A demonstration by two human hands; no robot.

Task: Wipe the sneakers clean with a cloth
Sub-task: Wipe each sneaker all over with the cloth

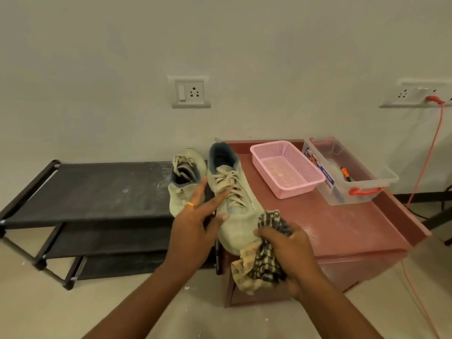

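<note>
Pale wall with socket; black rack; reddish table.

Head-worn view, forward and down

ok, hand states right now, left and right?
Left hand: open, fingers spread straight, touching the near sneaker at its laces.
Right hand: closed around a bunched checked cloth, by that sneaker's toe.
</note>
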